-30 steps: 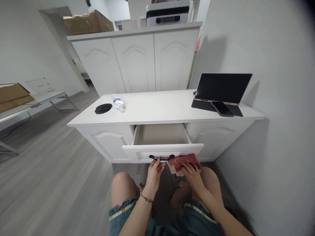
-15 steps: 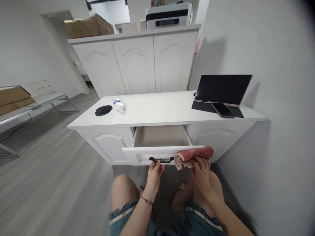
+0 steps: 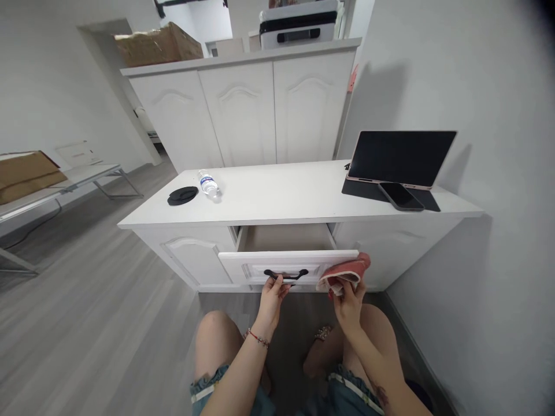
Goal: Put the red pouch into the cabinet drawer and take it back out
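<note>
White cabinetry [image 3: 191, 254] backs a crumpled red cloth [image 3: 351, 266] with pale edging

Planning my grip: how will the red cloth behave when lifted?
Probably floppy: the cloth bunches into loose folds at the right hand. Likely light, since its edges look thin. It should hardly roll, being crumpled rather than round.

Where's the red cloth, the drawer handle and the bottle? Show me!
Red cloth [image 3: 353, 266]: head view, on its red upper side.
Drawer handle [image 3: 300, 274]: head view, on its curved right end.
Bottle [image 3: 208, 186]: head view, middle of its body.
</note>
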Motion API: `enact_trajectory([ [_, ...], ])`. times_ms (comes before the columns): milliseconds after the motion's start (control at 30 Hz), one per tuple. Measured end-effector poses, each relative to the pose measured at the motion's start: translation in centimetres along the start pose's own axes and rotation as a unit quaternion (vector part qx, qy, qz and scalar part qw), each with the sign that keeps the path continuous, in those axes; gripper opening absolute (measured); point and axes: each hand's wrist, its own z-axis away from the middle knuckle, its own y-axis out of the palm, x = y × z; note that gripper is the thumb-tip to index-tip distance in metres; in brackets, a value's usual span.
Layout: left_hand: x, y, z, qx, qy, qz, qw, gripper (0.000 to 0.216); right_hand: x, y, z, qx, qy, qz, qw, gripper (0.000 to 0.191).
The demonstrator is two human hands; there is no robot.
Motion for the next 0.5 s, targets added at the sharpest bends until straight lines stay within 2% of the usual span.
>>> enact_trajectory([
  [133,-0.5,0.5,-1.3,-0.007,-0.002,-0.019,1.0,0.043,-1.3,1.4,0.3,0.024,0.063,-0.024,0.997,0.033],
  [367,-0.9,1.0,-3.9,0.002,0.001,-0.049,0.999,0.044,-2.9,3.9,1.0,0.058,0.129,-0.099,0.985,0.029],
  [500,-1.2,1.5,-5.5,-0.006,0.007,-0.058,0.998,0.043,-3.1,5.4,1.1,0.087,0.246,-0.163,0.952,0.039],
])
